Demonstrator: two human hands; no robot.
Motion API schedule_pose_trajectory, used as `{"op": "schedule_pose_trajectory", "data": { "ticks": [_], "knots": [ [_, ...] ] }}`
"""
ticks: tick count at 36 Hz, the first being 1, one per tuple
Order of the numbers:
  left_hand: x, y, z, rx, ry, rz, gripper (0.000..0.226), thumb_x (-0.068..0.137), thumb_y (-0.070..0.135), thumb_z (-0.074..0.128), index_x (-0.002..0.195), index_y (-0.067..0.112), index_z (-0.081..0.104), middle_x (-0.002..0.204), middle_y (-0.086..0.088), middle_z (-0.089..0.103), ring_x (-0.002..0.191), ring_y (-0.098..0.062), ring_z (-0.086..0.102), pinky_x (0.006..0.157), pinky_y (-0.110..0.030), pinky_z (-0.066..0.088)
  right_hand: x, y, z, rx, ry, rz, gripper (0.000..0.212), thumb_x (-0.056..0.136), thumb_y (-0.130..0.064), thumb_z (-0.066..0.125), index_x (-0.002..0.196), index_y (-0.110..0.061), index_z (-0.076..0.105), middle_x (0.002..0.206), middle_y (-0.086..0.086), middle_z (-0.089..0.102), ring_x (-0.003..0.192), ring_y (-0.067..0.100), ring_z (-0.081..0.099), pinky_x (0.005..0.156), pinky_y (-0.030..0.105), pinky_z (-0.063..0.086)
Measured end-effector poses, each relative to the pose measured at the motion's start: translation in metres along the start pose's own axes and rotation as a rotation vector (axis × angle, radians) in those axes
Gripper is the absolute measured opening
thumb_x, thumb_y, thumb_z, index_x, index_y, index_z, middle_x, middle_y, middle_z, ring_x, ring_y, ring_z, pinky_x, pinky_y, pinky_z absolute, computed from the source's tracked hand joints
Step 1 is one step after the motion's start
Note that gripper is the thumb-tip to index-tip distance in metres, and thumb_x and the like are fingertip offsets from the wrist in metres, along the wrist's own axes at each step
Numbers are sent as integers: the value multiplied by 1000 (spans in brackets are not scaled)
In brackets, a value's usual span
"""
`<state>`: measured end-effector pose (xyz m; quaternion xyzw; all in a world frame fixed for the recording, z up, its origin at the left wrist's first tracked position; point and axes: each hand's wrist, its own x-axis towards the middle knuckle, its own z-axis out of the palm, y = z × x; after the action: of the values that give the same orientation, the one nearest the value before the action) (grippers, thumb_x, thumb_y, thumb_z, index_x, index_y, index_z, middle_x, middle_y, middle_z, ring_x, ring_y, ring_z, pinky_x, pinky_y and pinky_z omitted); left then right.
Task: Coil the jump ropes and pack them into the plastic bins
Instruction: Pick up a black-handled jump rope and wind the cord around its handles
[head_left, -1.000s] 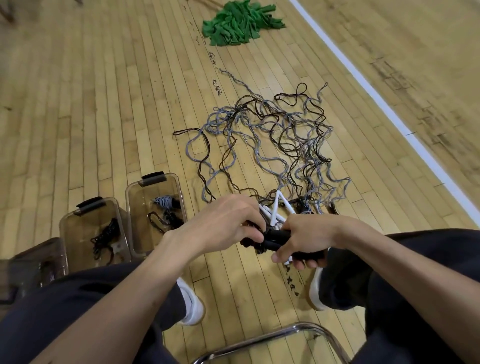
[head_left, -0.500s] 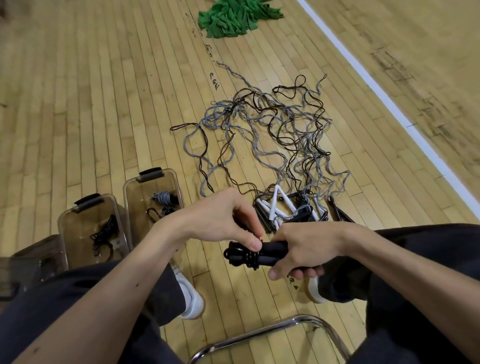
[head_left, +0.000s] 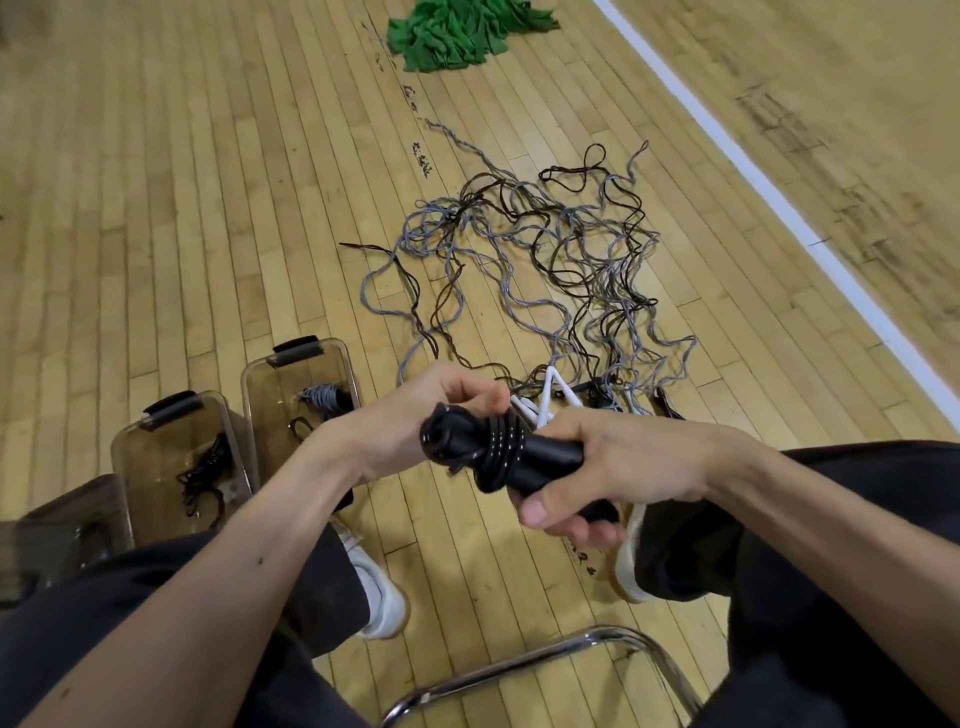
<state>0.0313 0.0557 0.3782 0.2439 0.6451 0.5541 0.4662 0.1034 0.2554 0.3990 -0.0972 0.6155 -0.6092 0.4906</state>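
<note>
Two bins (head_left: 182, 457) hold coiled ropes; both hands, left (head_left: 415, 415) and right (head_left: 618, 467), grip another bundle (head_left: 493, 447); many ropes (head_left: 545, 270) remain

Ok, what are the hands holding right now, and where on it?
A coiled black jump rope: right hand grips the handles, left hand holds the cord-wrapped end.

Bare floor (head_left: 156, 182) lies open far left — tangled ropes (head_left: 587, 260) crowd ahead, bins (head_left: 296, 345) block near left.
</note>
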Motion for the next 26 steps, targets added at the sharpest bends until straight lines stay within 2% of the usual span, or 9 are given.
{"op": "schedule_pose_trajectory", "data": {
  "ticks": [2, 4, 5, 7, 9, 12, 17, 20, 26],
  "knots": [
    [0, 3, 3, 56, 45, -19, 77, 70, 85, 55, 73, 8, 60, 63, 1, 59, 59, -16, 52, 56, -29, 42, 1, 2, -2, 14, 36, -24, 36, 90, -17, 69, 87, 15, 53, 62, 7, 54, 48, 18, 51, 48, 27, 43],
    [-1, 6, 7, 165, 80, -56, 74, 76, 82, 47, 72, 8, 51, 55, 10, 60, 51, -3, 52, 55, -17, 42, 1, 5, -3, 38, 66, -65, 35, 90, -18, 70, 87, 14, 55, 62, 6, 54, 48, 18, 51, 49, 28, 44],
    [0, 6, 9, 191, 97, -70, 61, 89, 69, 48, 71, 10, 51, 54, 13, 60, 51, -1, 52, 56, -14, 42, 0, 4, -4, 55, 80, -95, 30, 89, -19, 72, 86, 8, 60, 62, 6, 54, 48, 19, 51, 51, 29, 43],
    [2, 2, 11, 192, 146, -153, 47, 106, 37, 39, 67, 14, 51, 48, 11, 55, 49, 0, 48, 58, -13, 43, -3, -1, -5, 84, 96, -173, 10, 85, -25, 71, 78, -19, 73, 62, 5, 54, 49, 18, 51, 55, 32, 42],
    [4, -3, 12, 187, 173, -212, 52, 108, 37, 29, 67, 14, 51, 51, 8, 51, 50, -5, 45, 60, -18, 42, -7, -5, -9, 120, 125, -229, 13, 85, -25, 71, 73, -29, 72, 62, 5, 54, 48, 17, 50, 55, 32, 42],
    [7, -8, 16, 216, 191, -209, 64, 102, 55, 22, 69, 10, 53, 55, 2, 49, 53, -14, 41, 59, -25, 39, -8, -7, -20, 165, 263, -243, 19, 89, -17, 72, 71, -20, 66, 61, 7, 53, 47, 18, 49, 48, 28, 41],
    [10, -10, 19, 315, 209, -195, 58, 105, 53, 24, 72, 13, 50, 57, -1, 37, 55, -19, 31, 55, -32, 30, -8, 0, -34, 209, 525, -150, 23, 88, -20, 72, 85, -8, 52, 61, 8, 51, 48, 19, 46, 44, 27, 39],
    [8, -11, 19, 421, 196, -166, 44, 106, 48, 34, 80, 16, 50, 58, 10, 40, 56, -16, 37, 57, -36, 33, -5, 7, -39, 196, 607, -88, 21, 92, -17, 70, 92, -6, 51, 63, 6, 52, 49, 17, 48, 44, 27, 39],
    [7, -8, 24, 707, 178, -180, 34, 104, 48, 41, 86, 22, 53, 74, 1, 56, 64, -15, 51, 62, -35, 41, 6, 23, -42, 105, 671, 43, 21, 93, -20, 72, 87, -8, 57, 63, 5, 55, 50, 17, 50, 46, 29, 42]
  ]
}}
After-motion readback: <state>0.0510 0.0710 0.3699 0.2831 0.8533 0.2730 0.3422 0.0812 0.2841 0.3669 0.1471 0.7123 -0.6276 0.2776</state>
